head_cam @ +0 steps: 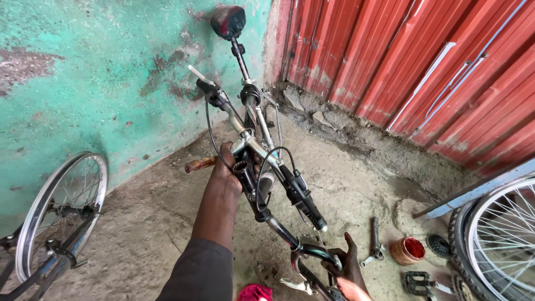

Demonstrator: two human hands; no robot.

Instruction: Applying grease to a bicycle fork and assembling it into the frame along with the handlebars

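Frame (pixel 262 161) in left hand (pixel 227 167) grip, closed at stem | right hand (pixel 348 267) grip clasps lower tube

L arm stretched fwd, left hand (pixel 227 167) fingers curled shut, right hand (pixel 348 266) low, fingers clenched

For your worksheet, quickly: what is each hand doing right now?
Left hand: closed around the upside-down bicycle's metal handlebar stem.
Right hand: closed on the dark curved bicycle frame tube.

A spoked wheel (pixel 61 212) is leaning against the green wall (pixel 83 83). A second tyred wheel (pixel 499 239) is standing by the red corrugated shutter (pixel 434 61). A grease tin (pixel 408 251), sprocket (pixel 438 245), wrench (pixel 375 239) and pedal (pixel 417 282) are lying on the concrete floor (pixel 345 167).
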